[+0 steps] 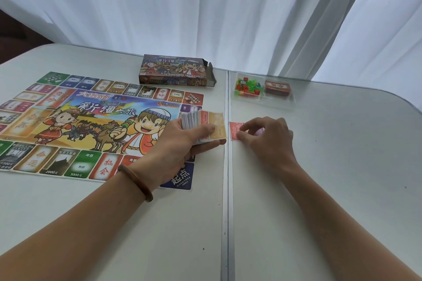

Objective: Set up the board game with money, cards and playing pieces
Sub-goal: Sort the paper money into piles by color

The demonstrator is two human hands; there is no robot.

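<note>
The colourful paper game board (pixel 91 125) lies flat on the left half of the table. My left hand (pixel 182 141) grips a thick stack of play money (pixel 205 125) over the board's right edge, an orange note on top. My right hand (pixel 267 137) rests on a red money note (pixel 235 132) lying on the table just right of the seam, fingertips curled on it. A clear plastic tray (pixel 262 96) farther back holds red and green playing pieces (pixel 246 86) and a deck of cards (pixel 277 86).
The opened game box (pixel 175 73) lies behind the board near the white curtain. A seam (pixel 228 189) runs down the middle of the white table. The table's rounded edge curves at the far right.
</note>
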